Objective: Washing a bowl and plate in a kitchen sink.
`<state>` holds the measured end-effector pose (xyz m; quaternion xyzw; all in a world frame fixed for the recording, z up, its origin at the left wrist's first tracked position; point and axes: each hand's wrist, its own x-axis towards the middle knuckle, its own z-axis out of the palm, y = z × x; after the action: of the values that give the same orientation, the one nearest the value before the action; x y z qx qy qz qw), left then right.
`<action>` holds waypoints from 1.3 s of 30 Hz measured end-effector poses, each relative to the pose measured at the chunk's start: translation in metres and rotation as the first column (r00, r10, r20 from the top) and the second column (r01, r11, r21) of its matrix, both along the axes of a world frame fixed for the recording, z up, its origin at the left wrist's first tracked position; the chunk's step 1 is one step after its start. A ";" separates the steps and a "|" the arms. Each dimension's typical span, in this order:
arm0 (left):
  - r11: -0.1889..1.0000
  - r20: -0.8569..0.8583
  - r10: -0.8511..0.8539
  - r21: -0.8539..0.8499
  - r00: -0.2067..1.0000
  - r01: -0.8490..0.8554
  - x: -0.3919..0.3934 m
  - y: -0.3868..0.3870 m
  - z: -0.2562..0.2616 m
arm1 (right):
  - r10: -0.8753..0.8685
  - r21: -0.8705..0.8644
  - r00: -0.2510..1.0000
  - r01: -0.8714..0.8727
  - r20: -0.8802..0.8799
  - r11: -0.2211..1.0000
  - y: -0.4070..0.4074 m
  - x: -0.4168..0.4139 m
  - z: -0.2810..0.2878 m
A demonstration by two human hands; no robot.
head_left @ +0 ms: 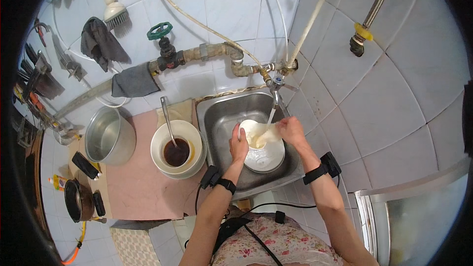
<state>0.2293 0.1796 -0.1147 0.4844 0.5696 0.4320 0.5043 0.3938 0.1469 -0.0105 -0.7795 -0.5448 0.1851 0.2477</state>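
Over a stainless steel sink [221, 147], my left hand [239, 143] grips the rim of a small white bowl [248, 125]. My right hand [291, 130] pinches a pale, limp piece [271, 133], perhaps a cloth, that reaches into the bowl; its material is unclear. Water runs from the faucet [275, 98] onto the piece and the bowl. Pale liquid shows inside the bowl. Beneath it, a larger round white dish [265, 159] lies in the sink, partly covered by the bowl.
Left of the sink, stacked bowls [157, 147] hold dark liquid and a metal spoon [167, 118]. Farther left are a deep aluminium pot [111, 136] and a dark pan [79, 200]. A green-handled valve [160, 31] and pipes run along the wall behind. A cable crosses below the sink.
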 end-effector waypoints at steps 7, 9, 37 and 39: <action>0.998 -0.075 0.013 -0.066 0.997 -0.018 0.005 -0.005 -0.005 | -0.187 0.252 0.898 0.303 -0.398 0.919 0.003 -0.019 0.013; 0.998 -0.077 0.013 -0.067 0.997 -0.018 0.005 -0.006 -0.007 | -0.144 0.343 0.906 0.292 -0.398 0.893 0.008 -0.018 0.006; 0.998 -0.169 -0.020 0.050 0.985 0.029 0.025 -0.004 0.010 | -0.137 -0.152 0.985 0.120 -0.107 0.981 0.000 -0.003 -0.017; 0.999 -0.171 -0.032 0.017 0.985 0.036 0.025 -0.001 0.006 | -0.232 -0.019 0.956 0.232 -0.180 0.973 -0.003 -0.003 -0.019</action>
<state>0.2541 0.1788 -0.1084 0.5343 0.5978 0.3861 0.4562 0.3907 0.1436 -0.0296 -0.8176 -0.4251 0.2243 0.3169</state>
